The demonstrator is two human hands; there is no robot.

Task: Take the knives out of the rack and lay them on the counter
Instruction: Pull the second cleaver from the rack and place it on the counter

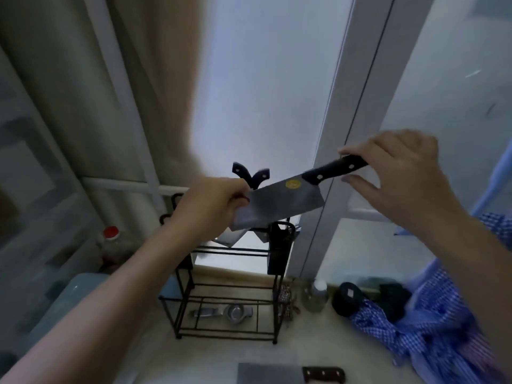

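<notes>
A cleaver [279, 202] with a black riveted handle and a yellow sticker hangs in the air above the black wire rack [230, 295]. My left hand [213, 206] pinches the far end of its blade. My right hand [399, 173] holds the handle between thumb and fingers. Behind the blade, two black knife handles [250, 174] stick up from the rack, crossing each other. Another cleaver [291, 374] with a dark handle lies flat on the counter at the bottom edge.
A metal strainer [230, 313] lies on the rack's bottom shelf. A red-capped bottle [110, 242] stands left, a teal container [63, 306] below it. A small jar [315, 296], a dark round object [347, 299] and a blue checked cloth [432, 328] sit right. Window frame behind.
</notes>
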